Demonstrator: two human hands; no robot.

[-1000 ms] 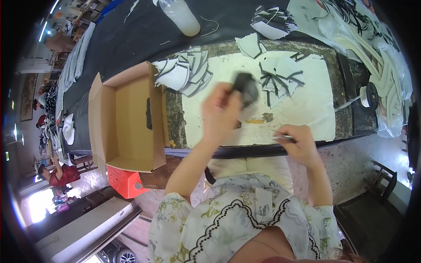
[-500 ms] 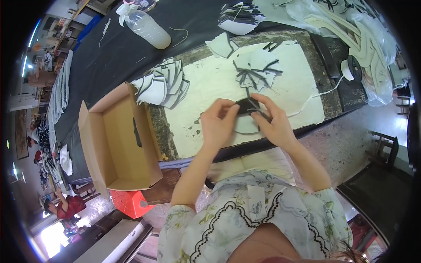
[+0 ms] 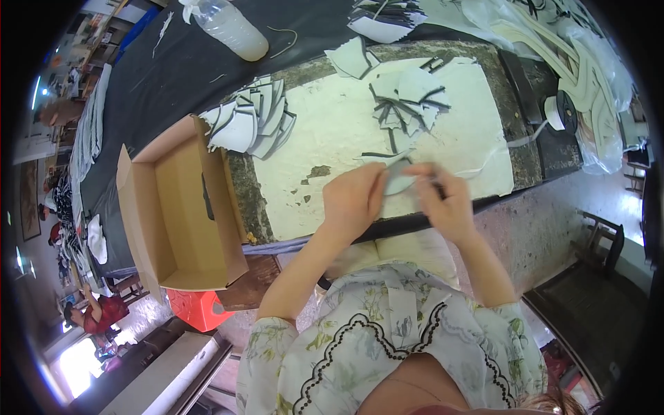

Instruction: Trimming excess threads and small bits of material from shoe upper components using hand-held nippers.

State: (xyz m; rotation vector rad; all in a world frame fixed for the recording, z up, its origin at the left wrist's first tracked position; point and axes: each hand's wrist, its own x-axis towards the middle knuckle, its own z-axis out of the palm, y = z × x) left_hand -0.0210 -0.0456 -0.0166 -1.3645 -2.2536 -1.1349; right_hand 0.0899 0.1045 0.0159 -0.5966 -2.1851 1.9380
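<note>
In my left hand (image 3: 351, 197), closed with thumb and fingers together, is a thin pale grey piece (image 3: 398, 178) with a curved edge, raised above the worn white board. Close by on its right is my right hand (image 3: 446, 204), fingers bent and smeared by motion; whether it pinches anything is unclear. A fan-like pile of similar dark-edged pieces (image 3: 409, 102) lies just beyond my hands. Near my left fingertips is a thin dark strip (image 3: 377, 155). A narrow white tape (image 3: 529, 140) runs from a spool (image 3: 559, 112) toward my right hand, its end blurred.
An open cardboard box (image 3: 190, 207) stands at the left edge of the white board (image 3: 297, 200). More stacked pieces (image 3: 252, 119) lie beside it. Farther back are a clear bottle (image 3: 232, 31) and a dark-and-white stack (image 3: 386, 21). Pale curved frames (image 3: 570, 69) and plastic lie at far right.
The dark item between my hands is no longer there, and the pale piece is lifted in my left hand. My right hand has moved slightly right and down, its fingers more bent.
</note>
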